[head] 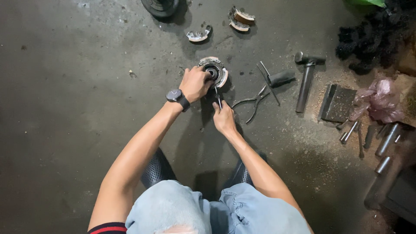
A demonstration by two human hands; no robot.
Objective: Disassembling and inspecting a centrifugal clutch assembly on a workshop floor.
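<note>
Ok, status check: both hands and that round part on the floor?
Left hand grips round clutch part. Right hand holds thin tool against it. Pliers lie alongside, clear.

One hammer (305, 82), one pliers (253, 102), three (loose) brake shoes (242, 19).

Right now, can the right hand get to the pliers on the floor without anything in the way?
Probably yes. The right hand holds a thin tool at the round metal part, and the pliers lie just beside it on bare floor. It would need to drop that tool first.

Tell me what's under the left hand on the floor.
The left hand covers part of a round metal clutch-like part; its dark centre hole shows. The part's covered side is hidden.
</note>
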